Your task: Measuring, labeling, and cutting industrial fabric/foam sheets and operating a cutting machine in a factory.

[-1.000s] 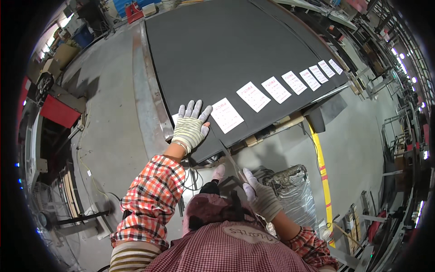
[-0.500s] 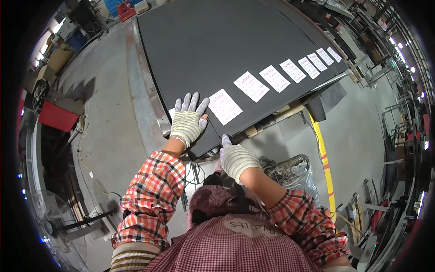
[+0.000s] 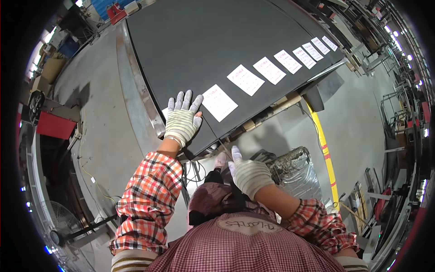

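Filling the upper middle of the frame, a big black panel point(image 3: 217, 50) slopes from the upper left toward the right edge, with a grey metal rail point(image 3: 140, 86) along its left side. A grey floor point(image 3: 90, 118) spreads to the left and lower right, crossed on the right by a yellow stripe point(image 3: 324, 145). Right of centre, below the panel's near edge, sits a crinkled silver bag point(image 3: 297, 170). A row of white labels point(image 3: 269, 70) runs along the panel's near edge, from centre to upper right. The left hand point(image 3: 182, 120), in a striped grey glove, lies flat on the panel at centre left, fingers spread wide, holding nothing, just beside the nearest label point(image 3: 219, 103). The right hand point(image 3: 247, 174), gloved too, hangs below the panel's edge at lower centre; a thin dark cord point(image 3: 213, 131) runs from the panel toward it, but I cannot tell whether the fingers grip it.
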Demonstrator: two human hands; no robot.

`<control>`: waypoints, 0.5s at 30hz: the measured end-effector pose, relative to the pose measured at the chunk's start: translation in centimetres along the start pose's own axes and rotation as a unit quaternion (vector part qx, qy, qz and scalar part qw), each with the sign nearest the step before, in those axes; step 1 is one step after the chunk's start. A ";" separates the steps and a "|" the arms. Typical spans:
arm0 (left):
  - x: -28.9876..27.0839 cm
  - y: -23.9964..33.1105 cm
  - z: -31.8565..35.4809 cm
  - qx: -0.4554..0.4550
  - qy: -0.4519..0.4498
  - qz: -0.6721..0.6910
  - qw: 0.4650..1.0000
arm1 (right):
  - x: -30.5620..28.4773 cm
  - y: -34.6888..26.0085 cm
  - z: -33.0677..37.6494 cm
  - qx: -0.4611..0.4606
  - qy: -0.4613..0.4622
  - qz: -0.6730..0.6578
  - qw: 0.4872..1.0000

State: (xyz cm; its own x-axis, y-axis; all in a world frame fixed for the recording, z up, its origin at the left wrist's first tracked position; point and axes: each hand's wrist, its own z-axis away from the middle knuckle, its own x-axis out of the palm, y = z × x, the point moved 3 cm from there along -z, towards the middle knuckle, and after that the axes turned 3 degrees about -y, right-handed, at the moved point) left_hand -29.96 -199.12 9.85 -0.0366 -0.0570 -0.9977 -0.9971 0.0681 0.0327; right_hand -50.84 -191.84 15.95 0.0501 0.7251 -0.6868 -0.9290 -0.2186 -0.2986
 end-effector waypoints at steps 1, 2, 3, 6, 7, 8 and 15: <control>0.0 0.0 -0.1 -0.001 -0.003 0.001 1.000 | -0.2 -0.1 -0.9 0.000 0.000 -0.001 1.000; -0.2 0.2 -0.3 0.008 0.002 -0.002 1.000 | -0.2 -0.3 -1.9 -0.012 0.021 -0.020 1.000; -0.9 0.5 -0.4 0.006 -0.004 -0.001 1.000 | 0.5 -0.6 -2.9 -0.023 0.040 -0.038 0.998; -0.3 0.2 0.0 0.004 -0.001 0.000 1.000 | 2.1 0.0 -3.5 -0.007 0.073 0.005 0.997; -0.2 -0.1 0.3 0.004 -0.003 -0.002 1.000 | 2.7 0.3 -2.7 -0.014 0.082 0.004 0.997; 0.0 -0.1 0.3 0.003 -0.003 -0.010 1.000 | 3.0 1.1 -1.3 -0.026 0.077 -0.005 0.997; 0.1 0.1 -0.4 0.016 0.008 -0.017 1.000 | 4.7 1.8 -4.0 -0.056 0.131 -0.027 0.990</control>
State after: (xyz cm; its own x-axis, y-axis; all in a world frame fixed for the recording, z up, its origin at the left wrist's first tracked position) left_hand -30.09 -199.46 9.82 -0.0036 -0.0752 -0.9972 -0.9953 0.0971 -0.0037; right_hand -50.78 -191.39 9.57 0.2043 0.5472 -0.8117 -0.8769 -0.2662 -0.4002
